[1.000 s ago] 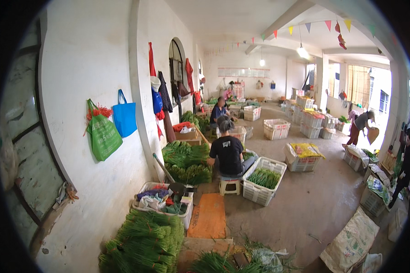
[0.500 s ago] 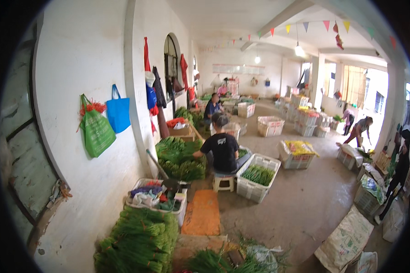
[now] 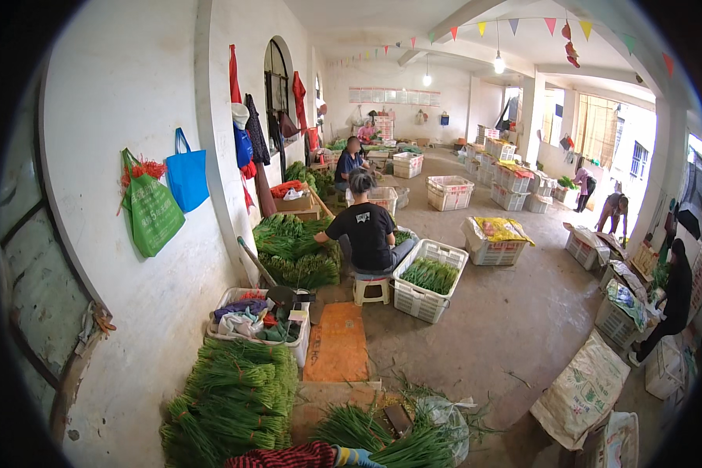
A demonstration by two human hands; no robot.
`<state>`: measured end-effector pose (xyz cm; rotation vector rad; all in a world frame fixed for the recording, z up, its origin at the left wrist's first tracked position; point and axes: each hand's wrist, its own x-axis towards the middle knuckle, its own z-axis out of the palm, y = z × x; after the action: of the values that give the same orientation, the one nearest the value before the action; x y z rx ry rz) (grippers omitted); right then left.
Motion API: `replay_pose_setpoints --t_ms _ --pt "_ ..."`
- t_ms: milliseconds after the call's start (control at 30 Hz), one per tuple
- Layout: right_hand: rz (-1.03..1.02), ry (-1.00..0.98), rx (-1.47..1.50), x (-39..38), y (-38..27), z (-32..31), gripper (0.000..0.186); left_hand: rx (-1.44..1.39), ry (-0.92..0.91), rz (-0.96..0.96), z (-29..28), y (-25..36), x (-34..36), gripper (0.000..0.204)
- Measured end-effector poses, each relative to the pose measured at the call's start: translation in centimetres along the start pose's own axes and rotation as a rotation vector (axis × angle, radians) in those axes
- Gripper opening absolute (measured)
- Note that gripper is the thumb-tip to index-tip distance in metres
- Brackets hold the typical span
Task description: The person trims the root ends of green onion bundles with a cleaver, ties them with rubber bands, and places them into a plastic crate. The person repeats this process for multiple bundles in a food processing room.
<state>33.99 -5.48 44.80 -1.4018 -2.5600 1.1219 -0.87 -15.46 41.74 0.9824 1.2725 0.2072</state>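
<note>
At the bottom edge, my left hand (image 3: 354,457), in a blue and yellow glove under a red-and-black sleeve, reaches right beside loose long green stalks (image 3: 351,427) that look like chives. Its fingers are mostly cut off by the frame, so I cannot tell whether it grips any stalks. A tall stack of banded green bundles (image 3: 242,398) stands just left of it. Among the loose stalks lie a dark brown block (image 3: 398,420) and a clear plastic bag (image 3: 448,417). My right hand is out of view.
Beyond an orange board (image 3: 335,343) and a crate of cloths (image 3: 300,343), a co-worker in a black shirt (image 3: 363,234) sits on a stool. A crate of greens (image 3: 430,277) stands beside them. A crate covered by a sack (image 3: 581,390) is at right; other people work farther back.
My view has tilted down slightly, with the room shifted up and left. My left sleeve and gloved hand have come in at the bottom edge. The person at far right has moved.
</note>
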Motion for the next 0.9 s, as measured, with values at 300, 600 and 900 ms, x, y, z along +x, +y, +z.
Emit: replay_pose_setpoints --t_ms 300,600,900 --pt "0.008 -0.023 -0.015 -0.8 -1.1 -0.8 0.031 0.069 0.002 0.024 1.4 -0.4 1.1 0.094" --pt "0.071 -0.140 -0.024 0.0 -1.7 -1.1 0.035 0.008 -0.095 0.079 1.1 4.2 -2.2 0.131" --pt "0.002 -0.070 -0.040 -0.7 -0.8 -0.7 0.030 -0.046 -0.080 0.125 2.7 3.4 -2.6 0.119"
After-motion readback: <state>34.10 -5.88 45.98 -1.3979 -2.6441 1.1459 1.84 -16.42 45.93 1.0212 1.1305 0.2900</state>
